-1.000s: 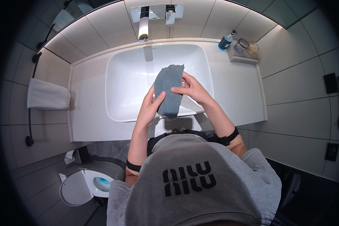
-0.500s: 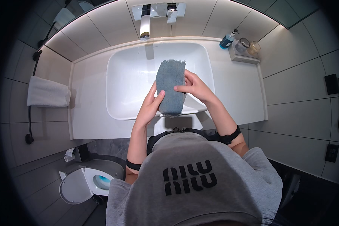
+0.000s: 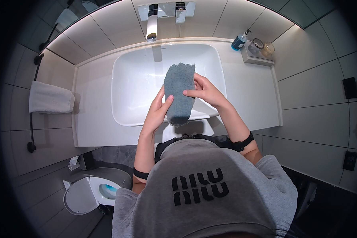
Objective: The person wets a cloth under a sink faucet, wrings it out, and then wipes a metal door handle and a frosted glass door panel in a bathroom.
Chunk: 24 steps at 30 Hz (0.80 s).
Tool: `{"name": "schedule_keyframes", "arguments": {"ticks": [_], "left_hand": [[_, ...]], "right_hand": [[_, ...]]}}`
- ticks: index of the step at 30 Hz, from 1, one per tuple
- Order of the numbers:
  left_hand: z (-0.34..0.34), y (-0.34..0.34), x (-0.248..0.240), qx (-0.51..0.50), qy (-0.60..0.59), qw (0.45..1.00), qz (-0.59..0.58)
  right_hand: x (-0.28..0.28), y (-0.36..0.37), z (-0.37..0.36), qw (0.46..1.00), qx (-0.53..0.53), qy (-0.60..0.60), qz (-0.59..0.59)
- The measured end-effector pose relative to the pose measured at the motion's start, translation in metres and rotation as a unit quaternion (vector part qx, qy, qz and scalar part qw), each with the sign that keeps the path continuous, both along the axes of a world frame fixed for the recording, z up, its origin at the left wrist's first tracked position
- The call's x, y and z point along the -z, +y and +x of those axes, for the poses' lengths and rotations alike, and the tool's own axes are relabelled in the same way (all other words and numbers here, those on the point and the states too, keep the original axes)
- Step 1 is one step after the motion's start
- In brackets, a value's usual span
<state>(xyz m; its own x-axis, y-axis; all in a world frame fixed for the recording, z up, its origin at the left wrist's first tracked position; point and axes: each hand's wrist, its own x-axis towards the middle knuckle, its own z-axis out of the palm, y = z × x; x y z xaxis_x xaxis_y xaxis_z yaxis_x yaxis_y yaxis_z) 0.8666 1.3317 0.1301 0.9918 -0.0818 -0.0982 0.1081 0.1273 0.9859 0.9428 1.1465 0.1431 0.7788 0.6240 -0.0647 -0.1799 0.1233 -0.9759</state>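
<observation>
Grey cotton fills the nearest part of the view: a shirt (image 3: 246,198) at 6 o'clock, with large black lettering (image 3: 199,186) in two stacked rows across it. Black bands circle both arms. Beyond it, at the centre of the dial, the two hands hold a fuzzy blue-grey cloth (image 3: 179,87), a thick pad with a ragged far edge, above the near half of the white sink (image 3: 135,83). The left hand (image 3: 159,109), at 8 o'clock of the cloth, is half curled, thumb pressed on the upper face, fingers mostly hidden along the side. The right hand (image 3: 205,92), at 3 o'clock, is also part closed, thumb on the face and fingers around the edge. Around the sink runs a pale counter (image 3: 246,95). At 7 o'clock, down on the floor, a toilet (image 3: 107,191) has its lid up; at 8 hangs a toilet roll (image 3: 73,162). A white towel (image 3: 51,97) drapes over a black rail (image 3: 31,129) at 9. Toward 2 stand a blue soap bottle (image 3: 238,42), its dark label too small to read, and two glass jars (image 3: 256,46) on a grey box (image 3: 258,59). At 11 a chrome spout (image 3: 152,29) juts from the wall, its lever (image 3: 181,15) at 12
</observation>
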Motion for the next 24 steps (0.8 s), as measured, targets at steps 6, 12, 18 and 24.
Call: {"name": "schedule_keyframes", "arguments": {"ticks": [6, 12, 18, 24], "left_hand": [[0.0, -0.001, -0.009, 0.011, 0.029, 0.999, -0.019], [0.0, 0.0, -0.003, 0.027, 0.032, 0.999, -0.035], [0.002, -0.002, -0.003, -0.023, 0.002, 0.998, -0.05], [0.003, 0.006, 0.003, -0.015, 0.039, 0.998, -0.036]], "right_hand": [[-0.003, 0.0, 0.001, 1.0, -0.002, 0.017, 0.002], [-0.005, 0.001, -0.001, 1.0, -0.009, -0.007, 0.02], [-0.004, 0.001, -0.002, 0.999, -0.012, -0.038, 0.013], [-0.004, -0.001, -0.002, 0.999, -0.03, -0.024, -0.002]]}}
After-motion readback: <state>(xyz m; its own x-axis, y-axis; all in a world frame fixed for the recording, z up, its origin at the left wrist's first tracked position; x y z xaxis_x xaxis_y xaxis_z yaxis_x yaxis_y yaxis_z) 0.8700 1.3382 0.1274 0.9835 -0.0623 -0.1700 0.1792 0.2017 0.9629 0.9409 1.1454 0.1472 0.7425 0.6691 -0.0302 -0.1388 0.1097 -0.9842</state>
